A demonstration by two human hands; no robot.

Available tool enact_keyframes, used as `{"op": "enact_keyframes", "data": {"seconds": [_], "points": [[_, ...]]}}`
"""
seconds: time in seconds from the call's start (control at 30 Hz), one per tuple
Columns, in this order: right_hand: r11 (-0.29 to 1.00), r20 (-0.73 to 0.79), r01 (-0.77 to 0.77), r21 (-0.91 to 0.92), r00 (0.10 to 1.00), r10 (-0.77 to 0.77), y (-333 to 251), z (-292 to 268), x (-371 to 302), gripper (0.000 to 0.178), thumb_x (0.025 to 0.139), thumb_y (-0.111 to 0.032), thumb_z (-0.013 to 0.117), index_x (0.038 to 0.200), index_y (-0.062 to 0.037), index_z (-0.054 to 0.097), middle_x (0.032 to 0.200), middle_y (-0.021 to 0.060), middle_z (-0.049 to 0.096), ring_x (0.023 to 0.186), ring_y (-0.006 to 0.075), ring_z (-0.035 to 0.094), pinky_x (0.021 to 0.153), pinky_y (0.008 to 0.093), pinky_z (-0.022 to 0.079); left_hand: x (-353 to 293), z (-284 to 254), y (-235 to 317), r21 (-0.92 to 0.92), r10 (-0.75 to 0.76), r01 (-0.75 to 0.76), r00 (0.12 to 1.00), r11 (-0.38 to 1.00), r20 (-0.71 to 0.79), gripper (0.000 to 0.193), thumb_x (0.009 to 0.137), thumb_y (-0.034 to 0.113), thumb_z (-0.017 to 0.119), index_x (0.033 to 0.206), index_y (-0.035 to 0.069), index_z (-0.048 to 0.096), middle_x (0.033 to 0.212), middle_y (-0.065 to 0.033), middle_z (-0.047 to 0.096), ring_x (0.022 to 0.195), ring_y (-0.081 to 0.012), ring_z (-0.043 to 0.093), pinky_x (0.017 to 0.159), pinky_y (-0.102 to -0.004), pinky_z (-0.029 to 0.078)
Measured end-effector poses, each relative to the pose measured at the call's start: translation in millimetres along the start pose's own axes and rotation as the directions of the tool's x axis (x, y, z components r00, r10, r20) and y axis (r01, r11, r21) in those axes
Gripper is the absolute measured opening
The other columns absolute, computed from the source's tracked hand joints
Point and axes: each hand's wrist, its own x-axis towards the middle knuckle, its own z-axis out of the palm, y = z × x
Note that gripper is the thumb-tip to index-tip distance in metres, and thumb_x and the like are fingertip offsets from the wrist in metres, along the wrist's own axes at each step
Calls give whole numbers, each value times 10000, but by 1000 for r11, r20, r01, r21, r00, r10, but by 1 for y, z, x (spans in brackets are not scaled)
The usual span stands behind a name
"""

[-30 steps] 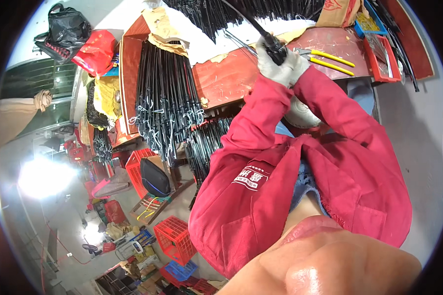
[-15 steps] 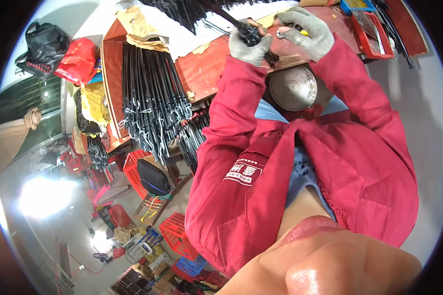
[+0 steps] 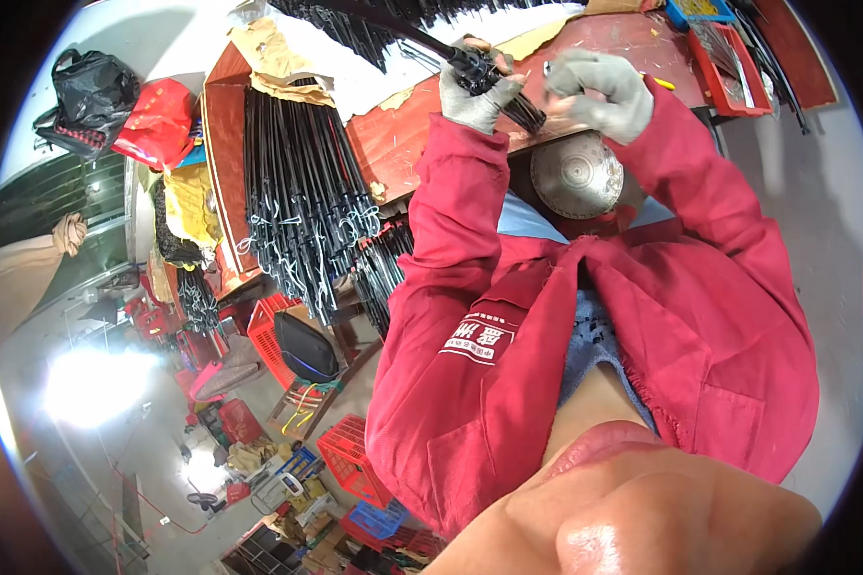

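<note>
My gloved left hand is closed around a black umbrella frame, its long shaft running up and to the left. The ends of its folded ribs point down and right out of my grip. Just right of them, my gloved right hand is curled, its fingertips slightly blurred. A tool with a yellow handle is in it; a small metal tip shows by the fingers, and the rest is hidden behind the glove. Both hands are above the front edge of the red table.
Many black umbrella frames with white strings hang over the table's edge at left. More black frames lie along the far side. Red and blue trays stand at right. Below the edge is a round metal disc. Crates stand lower left.
My right hand has shifted slightly down toward the rib ends, and the yellow handle now shows beyond the wrist. The left hand keeps its hold, moved a little left with the frame.
</note>
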Motion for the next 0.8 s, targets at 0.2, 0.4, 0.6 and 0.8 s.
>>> {"op": "enact_keyframes", "data": {"seconds": [0.2,0.4,0.6,0.8], "points": [[971,-388,-237,-15,897,213,20,24,14,158,699,7,594,855,-21,599,825,49,556,664,167,501,606,254,416,7,-5,-16,151,97,-107,992,983,76,299,783,86,558,1077,61,508,756,-55,571,689,-165,547,641,-258,473],[904,-204,-38,-426,977,-55,34,19,19,166,698,31,586,858,-8,579,847,42,561,685,148,506,618,238,418,1,-3,-22,-474,-280,254,960,843,16,496,746,-46,523,1223,58,438,824,-72,581,733,-133,544,650,-218,447],[940,-77,-232,-249,973,219,45,11,18,209,694,12,604,898,-23,581,850,54,572,702,164,533,633,235,429,-8,0,-21,-193,-184,190,982,963,49,470,799,-24,430,1260,70,422,1012,-110,579,804,-134,553,698,-220,448],[945,41,-322,-59,945,325,57,7,15,291,675,-26,647,952,-88,588,834,65,573,671,185,527,627,254,434,-7,-24,-40,-74,-377,381,924,922,58,661,729,172,626,1317,69,341,1231,-111,498,928,-232,560,891,-309,430]]}}
